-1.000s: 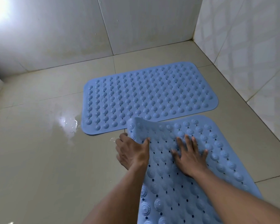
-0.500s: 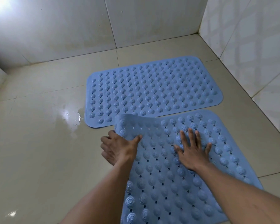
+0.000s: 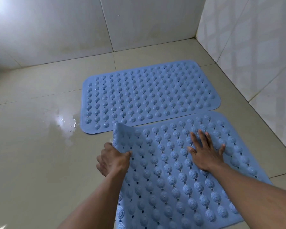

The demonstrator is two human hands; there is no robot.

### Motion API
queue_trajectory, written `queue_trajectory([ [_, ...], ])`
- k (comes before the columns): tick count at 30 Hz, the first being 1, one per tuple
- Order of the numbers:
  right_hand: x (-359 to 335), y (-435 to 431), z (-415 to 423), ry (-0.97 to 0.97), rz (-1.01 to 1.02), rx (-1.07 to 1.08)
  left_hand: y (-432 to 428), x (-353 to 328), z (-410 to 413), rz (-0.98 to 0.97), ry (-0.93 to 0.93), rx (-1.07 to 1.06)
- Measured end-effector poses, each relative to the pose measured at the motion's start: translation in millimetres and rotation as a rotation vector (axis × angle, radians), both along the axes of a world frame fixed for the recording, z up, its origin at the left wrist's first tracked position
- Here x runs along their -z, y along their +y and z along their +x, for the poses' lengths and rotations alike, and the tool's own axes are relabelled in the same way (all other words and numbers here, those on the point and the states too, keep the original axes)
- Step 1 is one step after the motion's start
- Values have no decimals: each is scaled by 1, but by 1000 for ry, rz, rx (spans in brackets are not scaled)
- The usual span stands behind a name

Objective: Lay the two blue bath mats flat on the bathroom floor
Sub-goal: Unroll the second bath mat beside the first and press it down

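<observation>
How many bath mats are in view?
2. The far mat lies flat near the back wall; the near mat is gripped by the left hand, pressed by the right hand.

Two rubbery, matt, knobbed blue mats (image 3: 149,95) (image 3: 180,176); glossy wet beige floor tiles (image 3: 36,146); smooth white wall tiles (image 3: 64,30).

a bathroom: tiled walls (image 3: 147,22), wet tiled floor (image 3: 31,146), blue bath mats (image 3: 150,95).

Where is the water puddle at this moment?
In the head view, the water puddle lies on the floor at centre left, just beside the near-left corner of the far blue bath mat.
</observation>
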State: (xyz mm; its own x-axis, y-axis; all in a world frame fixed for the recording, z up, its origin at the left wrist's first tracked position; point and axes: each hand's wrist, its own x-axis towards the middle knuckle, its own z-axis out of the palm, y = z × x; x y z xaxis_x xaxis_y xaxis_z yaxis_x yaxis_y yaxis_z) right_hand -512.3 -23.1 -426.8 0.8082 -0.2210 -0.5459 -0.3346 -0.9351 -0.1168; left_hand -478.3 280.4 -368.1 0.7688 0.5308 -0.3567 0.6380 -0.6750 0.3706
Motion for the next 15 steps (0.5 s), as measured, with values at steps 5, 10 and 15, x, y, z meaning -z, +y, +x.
queue_trajectory([
  [5,3,20,2,-60,-7,71,5,5,-1,-142,-2,-47],
  [10,4,20,1,-8,-5,65,0,-2,2,-168,-19,-103],
  [15,5,21,4,13,-3,73,12,-6,-1,-24,-56,-108],
])
